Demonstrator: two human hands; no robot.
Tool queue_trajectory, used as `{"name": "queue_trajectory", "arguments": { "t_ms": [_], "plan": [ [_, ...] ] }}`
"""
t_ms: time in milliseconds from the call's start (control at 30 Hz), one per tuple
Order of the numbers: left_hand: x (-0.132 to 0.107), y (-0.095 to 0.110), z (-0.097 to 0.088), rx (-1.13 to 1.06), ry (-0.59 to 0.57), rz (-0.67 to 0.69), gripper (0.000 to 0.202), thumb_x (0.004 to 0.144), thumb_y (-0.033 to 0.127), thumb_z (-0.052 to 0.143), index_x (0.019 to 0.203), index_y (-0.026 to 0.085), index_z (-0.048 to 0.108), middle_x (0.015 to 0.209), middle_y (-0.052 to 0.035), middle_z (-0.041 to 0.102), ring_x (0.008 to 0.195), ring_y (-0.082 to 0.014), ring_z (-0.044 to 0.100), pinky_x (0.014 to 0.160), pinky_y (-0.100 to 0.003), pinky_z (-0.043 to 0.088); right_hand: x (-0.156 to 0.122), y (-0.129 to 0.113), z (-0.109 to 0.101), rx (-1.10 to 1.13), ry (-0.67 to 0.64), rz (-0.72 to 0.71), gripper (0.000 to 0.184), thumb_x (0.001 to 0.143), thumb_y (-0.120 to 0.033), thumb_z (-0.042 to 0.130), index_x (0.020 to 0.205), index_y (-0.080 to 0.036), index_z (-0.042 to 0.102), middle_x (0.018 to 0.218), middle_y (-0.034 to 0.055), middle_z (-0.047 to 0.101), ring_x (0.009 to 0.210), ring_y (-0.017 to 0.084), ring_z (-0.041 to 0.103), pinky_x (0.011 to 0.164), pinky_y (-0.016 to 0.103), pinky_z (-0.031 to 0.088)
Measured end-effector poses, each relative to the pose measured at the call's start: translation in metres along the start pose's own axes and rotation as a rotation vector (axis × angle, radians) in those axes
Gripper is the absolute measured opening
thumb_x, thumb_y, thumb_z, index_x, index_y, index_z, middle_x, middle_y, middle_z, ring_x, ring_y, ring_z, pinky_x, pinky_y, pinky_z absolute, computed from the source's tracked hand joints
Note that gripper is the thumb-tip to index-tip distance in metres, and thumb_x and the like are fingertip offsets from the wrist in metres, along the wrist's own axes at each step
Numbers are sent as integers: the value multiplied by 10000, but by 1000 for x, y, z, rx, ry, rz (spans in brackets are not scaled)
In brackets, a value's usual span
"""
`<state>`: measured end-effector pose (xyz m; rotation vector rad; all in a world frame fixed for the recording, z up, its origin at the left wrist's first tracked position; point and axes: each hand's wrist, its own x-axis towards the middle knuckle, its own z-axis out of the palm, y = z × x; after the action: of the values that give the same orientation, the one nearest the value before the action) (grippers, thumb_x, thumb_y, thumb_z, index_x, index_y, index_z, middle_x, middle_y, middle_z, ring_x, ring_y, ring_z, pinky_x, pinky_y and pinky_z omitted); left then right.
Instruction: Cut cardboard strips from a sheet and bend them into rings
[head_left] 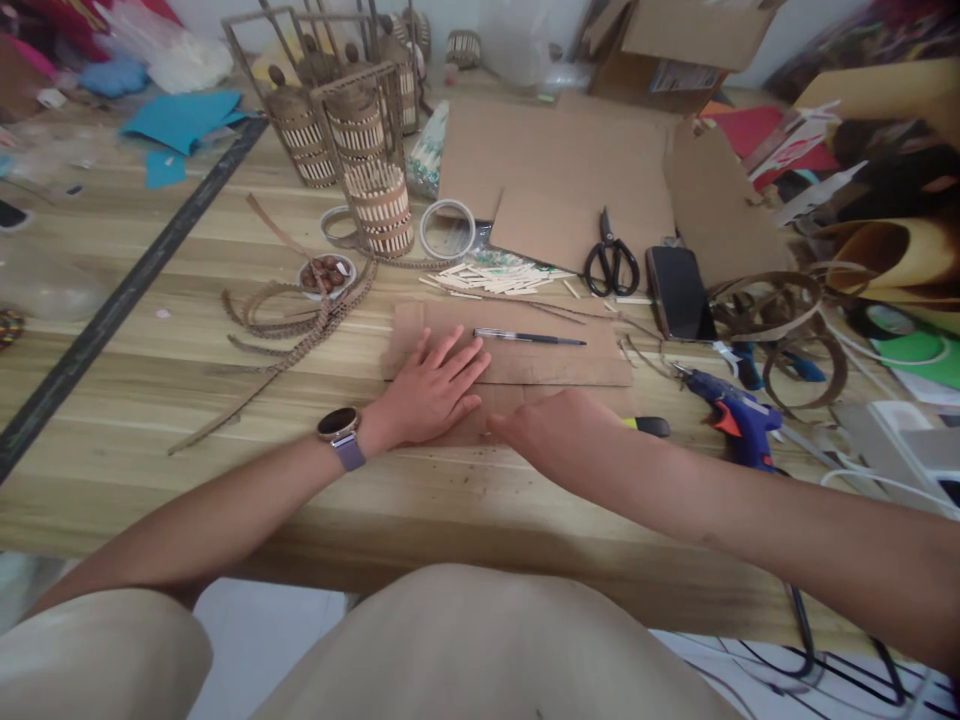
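My left hand (439, 390) lies flat with fingers spread on a strip of brown cardboard (555, 365), pressing it to the wooden table. A watch is on that wrist. My right hand (551, 430) is closed at the cardboard's near edge, its fingers curled under and mostly hidden from me. Beyond its wrist shows the yellow and black end of a tool (649, 427); whether the hand holds it cannot be told. A black pen (529, 337) rests across the cardboard, just ahead of both hands. Small dark crumbs dot the table below.
Behind the cardboard are loose matchsticks (506, 278), scissors (606, 265) and a phone (681, 295). A glue gun (727, 410) sits right, near cables. Braided strips (300, 320), a bowl of brown beads (327, 275) and a matchstick lantern (381, 210) stand left.
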<state>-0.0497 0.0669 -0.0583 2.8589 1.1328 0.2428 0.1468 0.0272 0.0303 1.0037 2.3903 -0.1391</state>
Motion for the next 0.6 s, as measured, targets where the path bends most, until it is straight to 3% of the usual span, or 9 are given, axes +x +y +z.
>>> {"name": "queue_trajectory", "arguments": {
  "t_ms": [233,367,500,600],
  "plan": [
    [1,0,1,3,-22,-2,550,1054,419,322,1528,149,390,1599,-124,370,1485,-308,317,1210,-599,173,-5,9,3,-4,-41,17,386,822,12,548,1114,-211,664,783,71,759,735,244,745,539,271,426],
    [1,-1,2,14,-29,-7,552,1056,419,317,1528,142,387,1602,-114,365,1488,-304,313,1216,-583,166,-17,24,10,-3,-59,77,402,811,10,552,1115,-224,674,751,51,746,699,230,737,493,259,351],
    [0,0,3,26,-17,-4,553,1059,417,303,1529,137,384,1606,-114,358,1489,-306,306,1213,-585,170,-33,45,25,29,19,83,401,884,-61,511,1213,-246,649,722,34,726,681,194,715,505,252,325],
    [0,2,5,35,4,-13,547,1058,407,306,1524,134,395,1597,-116,378,1485,-309,315,1208,-571,203,-44,63,37,141,62,61,351,943,-169,487,1242,-269,641,877,45,759,787,196,721,559,247,385]
  ]
}}
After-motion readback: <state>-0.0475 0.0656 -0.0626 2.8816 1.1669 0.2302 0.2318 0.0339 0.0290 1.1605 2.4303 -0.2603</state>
